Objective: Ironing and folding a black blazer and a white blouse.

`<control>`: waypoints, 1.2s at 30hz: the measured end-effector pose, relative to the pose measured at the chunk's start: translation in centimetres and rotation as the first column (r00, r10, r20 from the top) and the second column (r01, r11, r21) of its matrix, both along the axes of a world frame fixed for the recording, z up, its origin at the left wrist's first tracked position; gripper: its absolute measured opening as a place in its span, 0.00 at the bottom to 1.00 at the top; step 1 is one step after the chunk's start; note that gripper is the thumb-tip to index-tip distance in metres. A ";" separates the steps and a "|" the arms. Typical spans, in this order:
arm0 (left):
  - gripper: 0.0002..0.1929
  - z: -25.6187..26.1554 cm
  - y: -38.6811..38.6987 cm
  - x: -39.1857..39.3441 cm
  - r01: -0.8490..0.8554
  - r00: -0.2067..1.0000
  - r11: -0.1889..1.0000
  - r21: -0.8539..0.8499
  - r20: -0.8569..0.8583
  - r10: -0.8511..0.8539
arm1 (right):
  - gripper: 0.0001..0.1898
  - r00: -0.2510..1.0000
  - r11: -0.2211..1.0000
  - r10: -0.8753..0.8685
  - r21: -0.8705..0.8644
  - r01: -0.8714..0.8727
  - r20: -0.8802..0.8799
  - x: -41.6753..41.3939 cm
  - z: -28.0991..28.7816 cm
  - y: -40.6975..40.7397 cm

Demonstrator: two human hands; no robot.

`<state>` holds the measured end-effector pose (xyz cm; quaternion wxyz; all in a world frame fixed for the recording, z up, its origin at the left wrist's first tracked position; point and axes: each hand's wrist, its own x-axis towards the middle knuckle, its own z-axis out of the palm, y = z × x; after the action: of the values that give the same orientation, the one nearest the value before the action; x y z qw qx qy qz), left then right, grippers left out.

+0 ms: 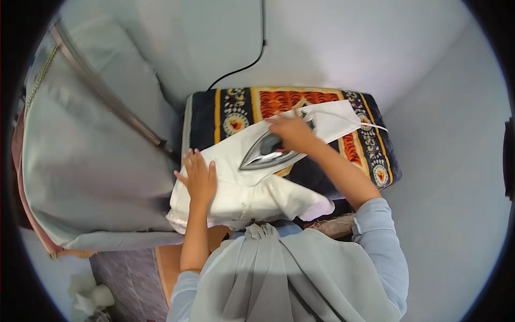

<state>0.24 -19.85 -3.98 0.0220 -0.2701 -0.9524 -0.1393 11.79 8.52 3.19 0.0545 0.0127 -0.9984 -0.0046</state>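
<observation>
My right hand (293, 132) grips the handle of an electric iron (267, 155), whose pointed tip faces lower left. The iron rests on a white garment (233, 197), on a long part that stretches up to the right. Flat on the garment's left side lies my left hand (199, 177), fingers spread, holding nothing. Beneath the garment is a dark blanket (203, 120) with orange and yellow patterns, covering a raised surface. A white cord runs from the iron over the blanket's right edge. The near part of the garment hangs in folds close to my body.
A metal rail (104, 94) slants across the left, beside a large grey-green cloth (92, 173). Walls stand behind and to the right of the blanket. A black cable (241, 69) runs down the back wall. White ornaments (94, 298) are at the lower left.
</observation>
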 end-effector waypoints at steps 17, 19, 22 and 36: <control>0.41 1.8 3.8 0.4 -0.190 0.979 0.958 -0.216 0.034 0.202 | 0.16 0.983 0.982 -0.164 0.082 0.171 -0.083 6.2 1.1 19.7; 0.44 2.0 4.8 0.4 -0.240 0.963 0.940 -0.242 0.066 0.262 | 0.16 0.986 0.992 -0.125 0.012 0.127 -0.114 5.8 0.7 20.0; 0.45 1.6 5.9 0.2 -0.272 0.955 0.937 -0.218 0.058 0.291 | 0.18 0.998 0.996 -0.067 -0.065 0.067 0.003 4.1 0.3 18.4; 0.43 1.6 5.9 0.6 -0.268 0.962 0.950 -0.158 0.012 0.273 | 0.13 0.900 0.987 -0.040 0.126 0.104 -0.435 -0.1 -1.8 7.7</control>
<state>0.87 -13.97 -2.42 0.0039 -0.1355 -0.9886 -0.0651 11.72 16.18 1.42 0.2723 -0.0218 -0.9584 -0.0823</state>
